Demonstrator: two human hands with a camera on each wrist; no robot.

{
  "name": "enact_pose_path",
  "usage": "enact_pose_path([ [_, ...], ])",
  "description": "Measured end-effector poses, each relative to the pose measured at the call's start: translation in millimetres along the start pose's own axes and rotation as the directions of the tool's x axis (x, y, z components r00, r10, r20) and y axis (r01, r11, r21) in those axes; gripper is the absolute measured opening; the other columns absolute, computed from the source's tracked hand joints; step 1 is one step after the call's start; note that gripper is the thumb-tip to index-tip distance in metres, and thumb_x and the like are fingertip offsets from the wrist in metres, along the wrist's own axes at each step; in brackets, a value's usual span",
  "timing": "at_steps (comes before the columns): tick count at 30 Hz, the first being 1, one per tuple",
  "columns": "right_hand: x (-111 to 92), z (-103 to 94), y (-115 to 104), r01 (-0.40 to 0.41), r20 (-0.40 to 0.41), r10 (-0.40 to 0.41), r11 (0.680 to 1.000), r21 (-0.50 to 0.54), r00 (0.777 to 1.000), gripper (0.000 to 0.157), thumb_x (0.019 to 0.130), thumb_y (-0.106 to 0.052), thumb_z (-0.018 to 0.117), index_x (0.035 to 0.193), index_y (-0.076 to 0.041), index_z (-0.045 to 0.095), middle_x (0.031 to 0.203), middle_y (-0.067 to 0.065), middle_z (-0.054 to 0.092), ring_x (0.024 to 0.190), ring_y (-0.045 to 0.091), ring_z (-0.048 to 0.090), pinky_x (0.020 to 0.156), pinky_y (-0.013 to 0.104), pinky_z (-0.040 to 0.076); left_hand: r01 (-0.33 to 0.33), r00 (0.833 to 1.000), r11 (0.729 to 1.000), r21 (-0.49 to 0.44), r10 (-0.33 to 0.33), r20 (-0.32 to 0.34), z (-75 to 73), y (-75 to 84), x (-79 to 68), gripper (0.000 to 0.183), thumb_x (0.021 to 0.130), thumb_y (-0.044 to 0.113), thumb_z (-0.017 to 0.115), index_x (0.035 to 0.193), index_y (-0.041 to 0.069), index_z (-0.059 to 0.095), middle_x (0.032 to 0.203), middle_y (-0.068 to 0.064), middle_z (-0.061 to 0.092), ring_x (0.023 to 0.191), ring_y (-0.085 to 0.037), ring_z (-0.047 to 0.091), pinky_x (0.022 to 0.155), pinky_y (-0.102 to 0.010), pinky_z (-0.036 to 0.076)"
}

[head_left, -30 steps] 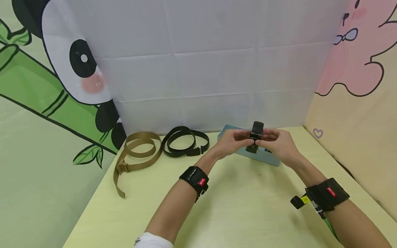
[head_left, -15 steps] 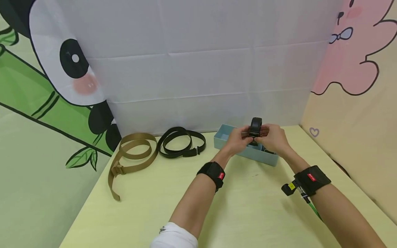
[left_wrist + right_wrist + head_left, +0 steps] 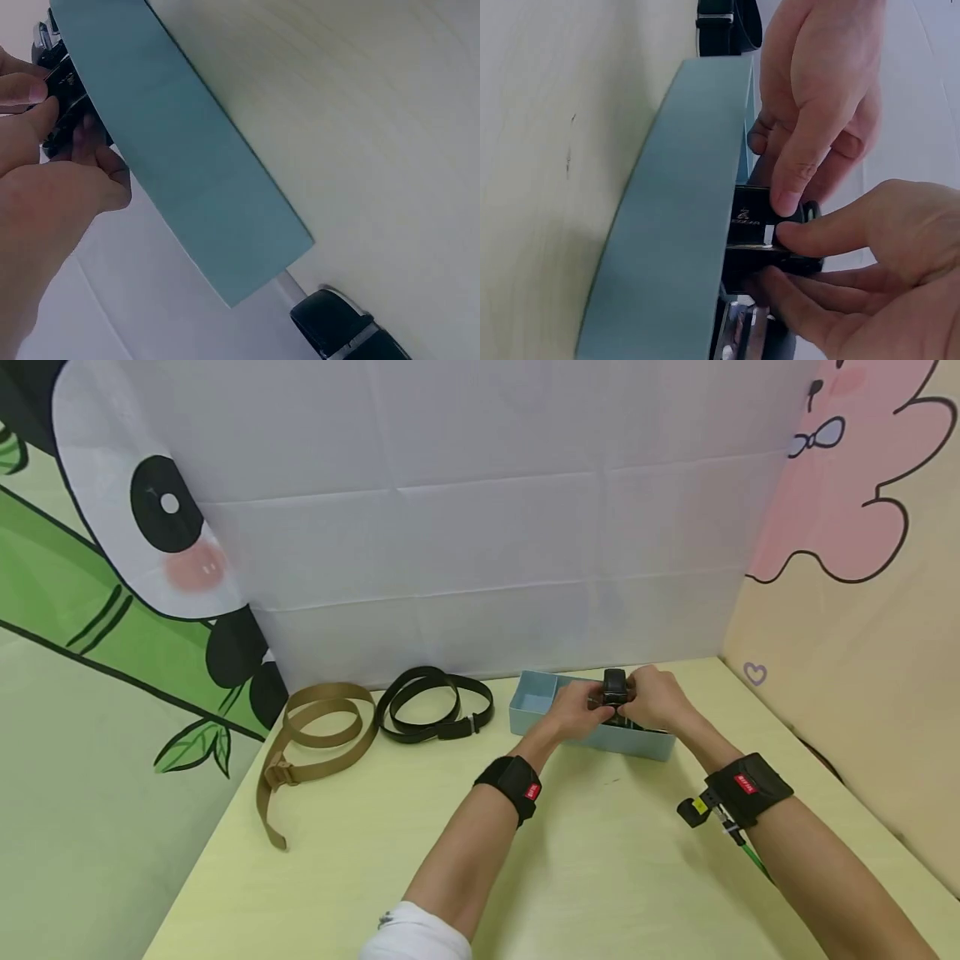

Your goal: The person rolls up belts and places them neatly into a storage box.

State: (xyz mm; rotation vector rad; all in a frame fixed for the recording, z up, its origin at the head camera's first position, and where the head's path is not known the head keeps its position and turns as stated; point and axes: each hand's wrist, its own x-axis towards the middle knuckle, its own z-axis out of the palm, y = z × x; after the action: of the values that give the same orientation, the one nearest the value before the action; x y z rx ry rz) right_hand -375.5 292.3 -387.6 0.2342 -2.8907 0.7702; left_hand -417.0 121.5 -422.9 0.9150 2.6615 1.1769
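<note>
A rolled-up black belt (image 3: 615, 683) with a shiny buckle end is partly down inside a light blue box (image 3: 630, 743). My left hand (image 3: 577, 710) pinches it from the left and my right hand (image 3: 660, 700) from the right. In the right wrist view, the thumbs of my left hand (image 3: 821, 90) and right hand (image 3: 900, 262) meet on the black belt's front (image 3: 750, 217), which bears a small logo. Part of another dark item with a metal buckle (image 3: 739, 330) shows beside it in the box. The box wall hides the belt's lower part.
To the left of the box lies a loosely coiled black belt (image 3: 450, 732). Farther left is a tan webbing belt (image 3: 322, 768) with its loose end trailing forward. Behind the table (image 3: 570, 860) hangs a white cloth backdrop (image 3: 480, 543); the box has a left compartment (image 3: 534, 692).
Both hands have lowered the rolled belt from above the box down into it. The box now shows more of its left compartment, and the view has shifted slightly.
</note>
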Motion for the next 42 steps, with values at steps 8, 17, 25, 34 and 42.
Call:
enact_pose_path([
  [8,1.3,-3.9,-11.2,-0.057,0.12,0.062,0.997,-0.043,0.991,0.018,0.085,0.002,0.06,0.1,0.012,0.061,0.084,0.023,0.064,0.064,0.03,0.059,0.054,0.032,0.046,0.036,0.995,0.992,0.123,-0.047,0.093,-7.9,14.7,-2.2,0.024,0.107,0.02,0.058,0.121,0.007,0.072,0.109,-0.008,0.073,0.079,-0.015,0.06,0.068,-0.025,0.046],
  [17,-0.6,4.0,-10.3,-0.03,0.103,0.034,0.999,-0.038,0.994,0.024,0.091,-0.001,0.061,0.108,0.016,0.063,0.092,0.027,0.067,0.067,0.031,0.061,0.058,0.034,0.048,0.024,0.997,0.993,0.115,-0.032,0.068,-3.2,5.3,-3.1,0.025,0.108,0.016,0.056,0.127,0.009,0.069,0.107,-0.006,0.071,0.073,-0.014,0.056,0.062,-0.024,0.042],
  [25,-5.0,1.9,-10.4,-0.011,0.121,0.015,0.999,-0.03,0.993,0.021,0.09,0.0,0.06,0.104,0.015,0.063,0.086,0.024,0.066,0.063,0.028,0.058,0.056,0.033,0.045,0.039,0.994,0.989,0.14,-0.053,0.098,-5.5,7.9,-5.3,0.025,0.107,0.021,0.057,0.126,0.008,0.07,0.108,-0.005,0.071,0.072,-0.014,0.058,0.061,-0.024,0.043],
  [34,-7.7,2.6,-9.1,-0.015,0.142,0.017,1.0,-0.012,0.99,0.014,0.094,-0.006,0.062,0.09,0.007,0.066,0.073,0.013,0.062,0.057,0.022,0.053,0.053,0.03,0.041,0.026,0.992,0.98,0.198,-0.051,0.119,-13.0,11.6,-7.9,0.021,0.106,0.021,0.058,0.117,0.008,0.07,0.088,-0.004,0.068,0.06,-0.014,0.05,0.055,-0.023,0.038],
  [42,-38.6,7.9,-16.4,0.131,-0.139,-0.138,0.99,-0.059,0.981,0.028,0.094,-0.013,0.07,0.109,0.011,0.067,0.091,0.022,0.071,0.068,0.03,0.063,0.058,0.041,0.051,-0.098,0.995,0.976,0.194,0.094,0.028,-27.6,-4.0,-33.3,0.048,0.104,0.019,0.06,0.15,0.004,0.054,0.133,-0.012,0.067,0.114,-0.018,0.065,0.092,-0.027,0.054],
])
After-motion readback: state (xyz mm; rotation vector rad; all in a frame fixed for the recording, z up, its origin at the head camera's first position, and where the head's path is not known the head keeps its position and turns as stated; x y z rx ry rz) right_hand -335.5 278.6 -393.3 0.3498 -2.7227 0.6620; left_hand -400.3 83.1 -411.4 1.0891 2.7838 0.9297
